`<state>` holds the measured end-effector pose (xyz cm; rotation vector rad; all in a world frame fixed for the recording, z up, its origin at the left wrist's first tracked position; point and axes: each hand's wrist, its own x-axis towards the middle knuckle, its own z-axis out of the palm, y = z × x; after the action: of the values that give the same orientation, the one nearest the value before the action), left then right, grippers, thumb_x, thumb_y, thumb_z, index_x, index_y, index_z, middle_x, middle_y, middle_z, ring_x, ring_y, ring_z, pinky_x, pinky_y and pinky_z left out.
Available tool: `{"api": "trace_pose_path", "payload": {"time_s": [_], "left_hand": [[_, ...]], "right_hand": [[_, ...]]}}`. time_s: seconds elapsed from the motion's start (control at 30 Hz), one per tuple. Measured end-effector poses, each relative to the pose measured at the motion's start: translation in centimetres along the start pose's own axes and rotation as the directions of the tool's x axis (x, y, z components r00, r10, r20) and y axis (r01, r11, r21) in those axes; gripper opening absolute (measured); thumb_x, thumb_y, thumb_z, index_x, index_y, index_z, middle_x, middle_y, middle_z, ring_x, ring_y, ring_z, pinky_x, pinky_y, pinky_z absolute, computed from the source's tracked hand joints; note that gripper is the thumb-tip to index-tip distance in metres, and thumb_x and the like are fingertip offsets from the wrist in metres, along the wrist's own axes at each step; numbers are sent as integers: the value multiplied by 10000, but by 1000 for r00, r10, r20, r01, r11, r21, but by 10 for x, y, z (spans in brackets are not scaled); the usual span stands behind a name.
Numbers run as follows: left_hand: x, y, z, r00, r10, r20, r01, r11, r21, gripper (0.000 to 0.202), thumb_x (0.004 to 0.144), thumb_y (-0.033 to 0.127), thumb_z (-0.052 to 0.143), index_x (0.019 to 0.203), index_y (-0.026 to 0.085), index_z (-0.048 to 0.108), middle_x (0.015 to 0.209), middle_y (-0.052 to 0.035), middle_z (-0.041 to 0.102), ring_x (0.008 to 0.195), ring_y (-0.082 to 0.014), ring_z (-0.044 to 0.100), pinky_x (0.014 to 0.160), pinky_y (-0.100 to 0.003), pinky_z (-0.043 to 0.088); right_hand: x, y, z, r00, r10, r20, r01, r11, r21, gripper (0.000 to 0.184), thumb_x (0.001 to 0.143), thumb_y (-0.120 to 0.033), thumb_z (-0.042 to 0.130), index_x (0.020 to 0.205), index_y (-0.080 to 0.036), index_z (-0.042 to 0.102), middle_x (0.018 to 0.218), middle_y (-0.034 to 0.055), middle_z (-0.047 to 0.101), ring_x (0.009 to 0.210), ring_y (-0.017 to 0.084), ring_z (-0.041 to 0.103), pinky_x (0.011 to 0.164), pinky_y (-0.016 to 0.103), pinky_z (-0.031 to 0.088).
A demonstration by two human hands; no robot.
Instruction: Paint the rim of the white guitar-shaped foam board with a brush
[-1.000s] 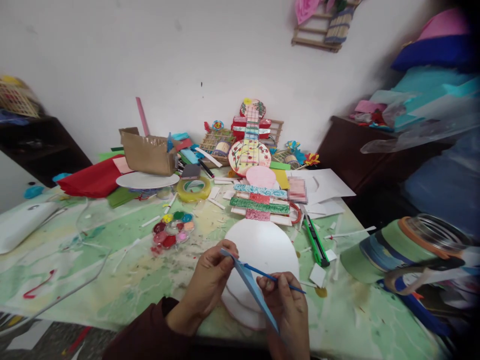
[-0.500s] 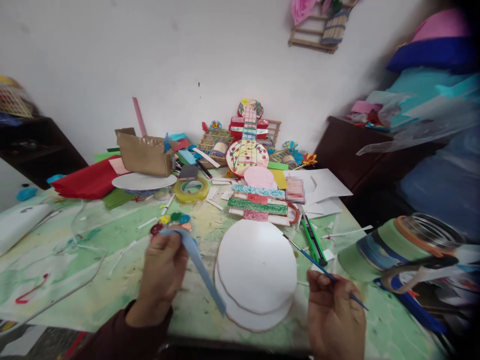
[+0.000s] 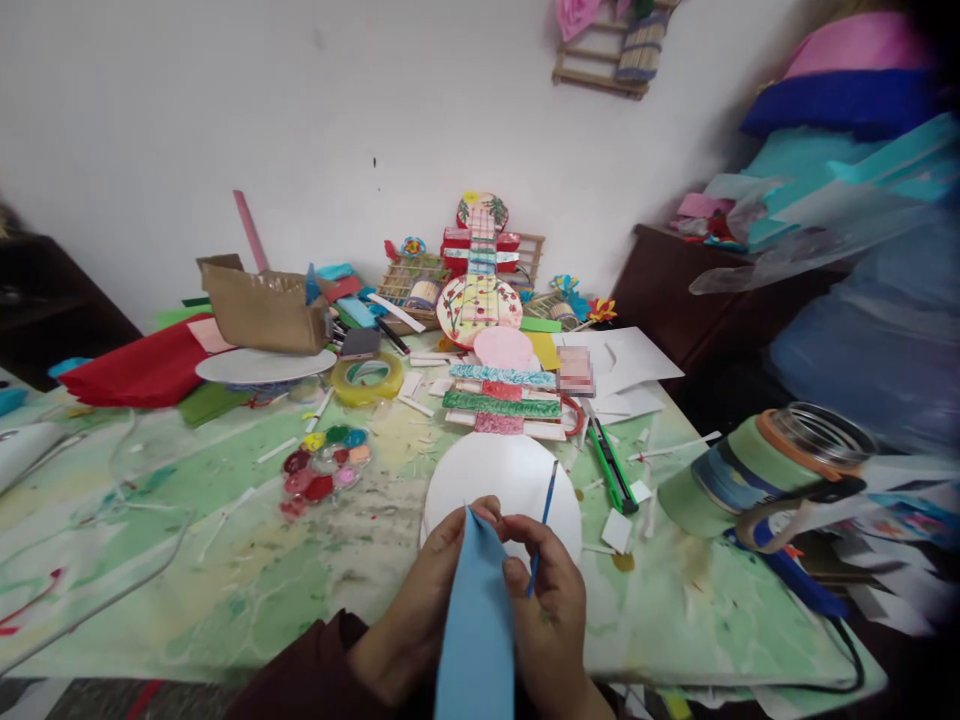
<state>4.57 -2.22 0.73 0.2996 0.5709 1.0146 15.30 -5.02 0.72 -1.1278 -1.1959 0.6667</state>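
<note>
My left hand (image 3: pixel 420 595) is closed, pinching the top of a light blue paper strip (image 3: pixel 477 620) that hangs down toward the front edge of the table. Beside it, my right hand (image 3: pixel 556 610) grips a thin blue paintbrush (image 3: pixel 549 505), bristle end up, and its fingertips are close to the strip's right edge; whether they also hold the paper I cannot tell. Behind both hands lies a white round board (image 3: pixel 487 465), partly covered by them. Just beyond it are card strips coloured blue, green and red (image 3: pixel 502 403).
A paint palette (image 3: pixel 324 465) lies to the left. To the right are a green utility knife (image 3: pixel 611 465) and a green bottle (image 3: pixel 720 485). Farther back stand a decorated paper guitar (image 3: pixel 480 305), a tape roll (image 3: pixel 367 378) and a cardboard box (image 3: pixel 262 310).
My hands have come together in front of the white board, the left moving right and the right moving left. The blue strip now hangs between them. The brush points more upright.
</note>
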Motion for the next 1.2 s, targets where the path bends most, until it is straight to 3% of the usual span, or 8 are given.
{"api": "trace_pose_path", "payload": {"time_s": [0.17, 0.3, 0.4, 0.6, 0.73, 0.83, 1.0, 1.2], "left_hand": [[-5, 2, 1, 998, -23, -62, 25, 999, 39, 369, 613, 419, 868, 869, 200, 719, 758, -4, 669, 625, -106, 607, 611, -187, 490], [-10, 4, 0, 999, 6, -34, -3, 994, 110, 543, 603, 640, 779, 892, 182, 746, 807, -54, 694, 724, -179, 632, 678, -261, 513], [-9, 6, -2, 993, 112, -42, -94, 950, 297, 399, 606, 493, 843, 810, 163, 753, 709, -40, 679, 623, -146, 592, 605, -234, 484], [-3, 8, -6, 985, 143, -92, -97, 919, 383, 295, 612, 368, 859, 716, 119, 741, 620, -41, 660, 565, -125, 550, 582, -221, 462], [0, 15, -10, 966, 203, -160, -132, 919, 373, 307, 619, 396, 850, 673, 130, 707, 582, -13, 638, 506, -98, 512, 520, -196, 436], [4, 22, -12, 947, 251, -198, -170, 920, 353, 323, 584, 390, 865, 674, 130, 696, 586, -8, 640, 539, -108, 539, 554, -203, 464], [6, 29, -14, 939, 258, -225, -183, 934, 307, 286, 556, 317, 861, 669, 120, 688, 584, -6, 637, 515, -103, 535, 513, -192, 458], [-2, 36, -13, 958, 226, -177, -177, 951, 255, 147, 558, 189, 737, 686, 126, 704, 658, -27, 663, 594, -133, 583, 543, -197, 477]], "right_hand": [[6, -5, 1, 994, -105, -26, 97, 972, -214, 189, 838, -274, 585, 672, -191, 624, 575, -16, 625, 508, 128, 593, 495, 215, 475], [8, 0, -2, 980, -193, -42, 171, 933, -317, 177, 843, -231, 574, 673, -193, 606, 590, -16, 612, 536, 127, 592, 534, 227, 472], [10, 2, -3, 974, -220, -48, 191, 920, -342, 184, 842, -232, 582, 662, -193, 599, 587, -17, 603, 540, 126, 587, 543, 229, 467], [15, 5, -3, 998, -44, -55, 31, 977, -213, 245, 848, -300, 597, 633, -183, 600, 547, -23, 588, 496, 118, 551, 488, 225, 420], [15, 3, -15, 984, -37, -172, 66, 984, 167, 270, 937, -402, 484, 1005, -217, 669, 668, 10, 666, 647, 171, 632, 654, 323, 494], [12, -6, -27, 976, -59, -209, 145, 893, 425, 426, 930, -528, 442, 1180, -251, 648, 566, 1, 628, 543, 159, 580, 580, 319, 477], [3, -7, -30, 985, -127, -115, 159, 927, 340, 353, 929, -461, 493, 930, -216, 746, 661, 48, 681, 575, 145, 604, 517, 261, 464], [-3, 18, -24, 993, 65, -99, -47, 984, 170, 333, 942, -411, 485, 842, -184, 706, 648, 28, 676, 607, 133, 628, 562, 239, 502]]}}
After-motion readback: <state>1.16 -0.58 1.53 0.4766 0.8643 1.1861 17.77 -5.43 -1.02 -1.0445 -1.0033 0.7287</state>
